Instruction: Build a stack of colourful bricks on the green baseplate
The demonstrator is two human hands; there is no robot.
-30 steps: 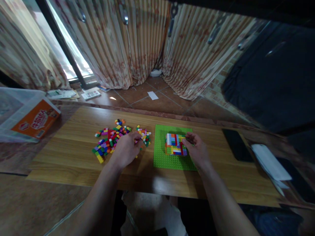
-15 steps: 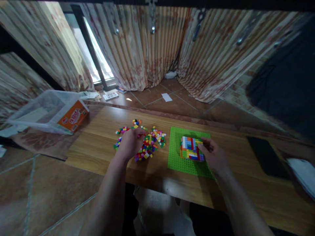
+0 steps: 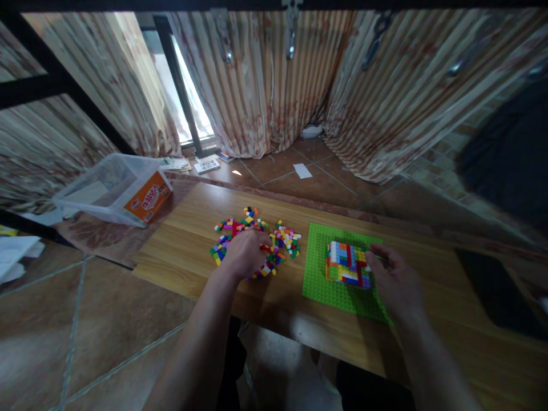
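Observation:
My left hand (image 3: pixel 246 252) reaches down into a pile of small colourful toy bricks (image 3: pixel 280 245) on the wooden table. Its fingers are bent and drawn together, and whatever lies between their tips is hidden. My right hand (image 3: pixel 398 279) hovers at the right edge of a layered block of building bricks (image 3: pixel 349 264). The thumb and forefinger are a little apart near its corner, and I see nothing between them. That block, roughly square with a many-coloured top, sits on a green studded baseplate (image 3: pixel 317 288).
A clear plastic bin (image 3: pixel 94 197) with an orange label stands beyond the table's left end. On the table's right lies a dark flat object (image 3: pixel 496 291). Behind the wooden table (image 3: pixel 180 245) are patterned curtains (image 3: pixel 248 97) and a sheet of paper (image 3: pixel 302 170) on the floor.
The view has swung slightly left, shifting everything rightward. My left hand has moved deeper over the brick pile. The right hand's fingers have drawn back a little from the brick block's top.

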